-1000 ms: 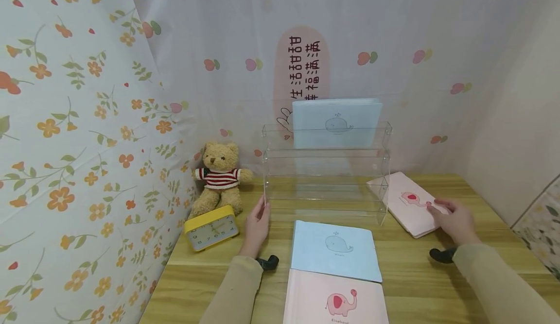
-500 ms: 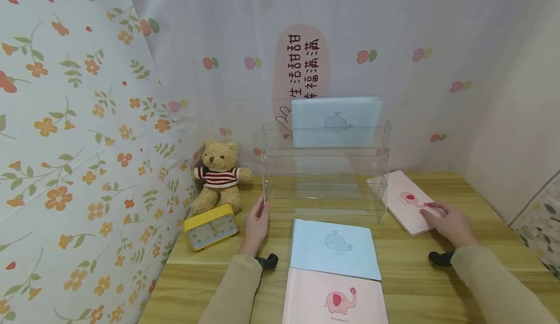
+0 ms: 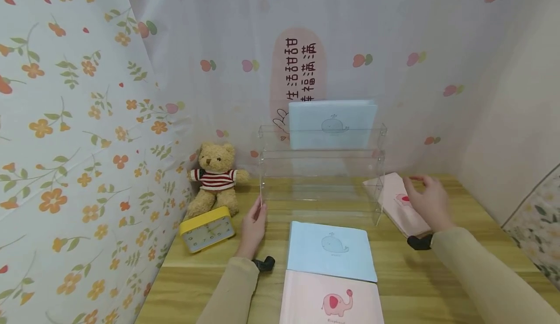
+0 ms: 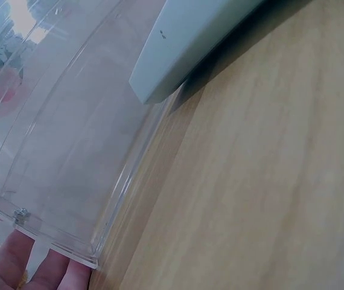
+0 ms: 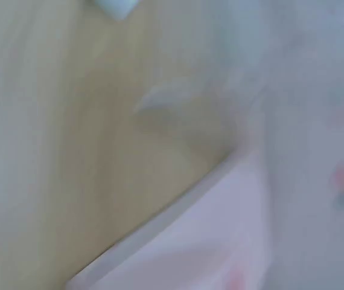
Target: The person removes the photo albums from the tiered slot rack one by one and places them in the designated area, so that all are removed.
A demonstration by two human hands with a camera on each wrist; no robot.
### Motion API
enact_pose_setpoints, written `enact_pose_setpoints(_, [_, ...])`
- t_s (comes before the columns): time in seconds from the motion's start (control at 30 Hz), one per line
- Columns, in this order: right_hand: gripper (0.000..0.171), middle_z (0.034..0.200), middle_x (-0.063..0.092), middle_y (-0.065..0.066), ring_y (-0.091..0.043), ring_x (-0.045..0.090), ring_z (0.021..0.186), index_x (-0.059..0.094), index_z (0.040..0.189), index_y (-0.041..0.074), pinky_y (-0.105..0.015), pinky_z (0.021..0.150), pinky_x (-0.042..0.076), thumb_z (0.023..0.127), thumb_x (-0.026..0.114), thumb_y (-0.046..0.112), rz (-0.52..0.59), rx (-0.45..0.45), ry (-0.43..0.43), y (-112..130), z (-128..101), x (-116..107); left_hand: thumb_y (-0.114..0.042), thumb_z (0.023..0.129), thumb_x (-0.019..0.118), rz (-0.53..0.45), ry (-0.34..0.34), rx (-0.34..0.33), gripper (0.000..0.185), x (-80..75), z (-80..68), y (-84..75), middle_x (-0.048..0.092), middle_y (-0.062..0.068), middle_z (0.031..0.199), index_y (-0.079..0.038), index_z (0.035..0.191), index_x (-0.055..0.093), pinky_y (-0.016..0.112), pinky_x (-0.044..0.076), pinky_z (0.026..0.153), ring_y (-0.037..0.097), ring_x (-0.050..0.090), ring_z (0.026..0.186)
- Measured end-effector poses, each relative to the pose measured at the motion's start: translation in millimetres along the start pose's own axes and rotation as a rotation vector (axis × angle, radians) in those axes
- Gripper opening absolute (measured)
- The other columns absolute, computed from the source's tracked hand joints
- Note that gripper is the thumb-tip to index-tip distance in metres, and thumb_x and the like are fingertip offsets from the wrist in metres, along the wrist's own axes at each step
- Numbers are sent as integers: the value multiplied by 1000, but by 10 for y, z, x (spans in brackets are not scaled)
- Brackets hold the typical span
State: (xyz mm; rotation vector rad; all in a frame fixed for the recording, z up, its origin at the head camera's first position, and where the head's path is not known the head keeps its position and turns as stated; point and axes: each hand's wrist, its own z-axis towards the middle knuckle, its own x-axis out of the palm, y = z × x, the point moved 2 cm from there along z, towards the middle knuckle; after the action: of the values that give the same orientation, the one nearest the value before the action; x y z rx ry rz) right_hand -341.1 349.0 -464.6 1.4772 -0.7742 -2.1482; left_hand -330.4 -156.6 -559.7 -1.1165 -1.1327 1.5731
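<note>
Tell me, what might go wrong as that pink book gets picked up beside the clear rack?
The right hand is tilting the pink book up right against the clear rack; its edge could knock the rack. The left hand only touches the rack's corner, so the rack might slide. A jolt could topple the blue book standing on top.

A wooden table (image 3: 481, 265) stands in a corner — flowered cloth walls (image 3: 78, 120) around.

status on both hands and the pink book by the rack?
Left hand touching clear rack left edge. Right hand on pink elephant book, grip unclear. Nothing blocking.
</note>
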Motion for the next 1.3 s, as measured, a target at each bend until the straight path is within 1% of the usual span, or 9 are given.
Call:
enact_pose_setpoints(0.2, [62,152,56,-30,-49,49,145,60,147,-3,-68,125,40,113,55,49,238,-137,-117,948,261,-75,-34,116,60,5,-3,13,52,-29,40,46,60,14,163,-24,166,53,57,51,122,38,59,149])
enact_pose_setpoints(0.33, [71,163,50,-25,-45,44,155,52,157,-1,-61,134,33,111,59,52,311,-209,-112,1482,418,-135,-32,115,61,3,-23,17,52,-38,42,43,61,13,163,-20,165,54,57,50,123,38,59,150])
enact_pose_setpoints(0.47, [80,173,39,-20,-43,38,161,39,168,6,-59,137,29,109,61,55,349,-244,-86,1819,540,-206,-32,115,61,-6,-10,8,52,-8,18,55,62,12,161,-22,165,53,57,52,121,37,61,147])
enact_pose_setpoints(0.67, [85,178,34,-13,-40,33,163,34,173,19,-68,134,30,106,63,61,206,-279,-52,2108,677,-249,-33,115,61,-3,-15,3,51,-2,-2,67,62,13,161,-23,165,54,56,53,121,37,62,147])
enact_pose_setpoints(0.8, [82,178,34,-16,-41,30,165,42,169,11,-67,137,25,105,69,54,113,-351,-57,2242,804,-278,-38,115,61,18,-18,-5,51,-28,16,76,63,13,160,-26,165,54,56,52,121,37,62,147])
enact_pose_setpoints(0.9, [81,177,35,-18,-42,29,166,45,167,9,-65,137,25,104,71,51,64,-367,-24,2299,906,-320,-38,116,59,33,-13,19,51,-36,19,64,63,17,159,-24,165,54,58,54,119,40,62,145])
enact_pose_setpoints(1.03, [82,178,37,-17,-42,30,166,42,170,14,-65,137,25,105,70,55,33,-322,59,2340,1008,-367,-36,116,59,56,-14,41,50,-33,10,53,65,20,156,-20,164,55,56,57,115,43,64,141])
enact_pose_setpoints(1.2, [82,177,42,-11,-38,32,167,42,171,19,-64,138,26,104,71,57,25,-272,155,2406,1069,-314,-33,116,59,14,10,25,52,-27,4,42,61,16,161,-21,166,53,57,51,122,40,60,148])
enact_pose_setpoints(1.3, [77,178,40,-11,-38,32,167,45,170,21,-64,138,25,105,73,51,53,-246,188,2422,1072,-258,-32,116,59,5,18,11,52,-18,1,43,59,14,164,-21,166,52,56,49,125,38,58,151])
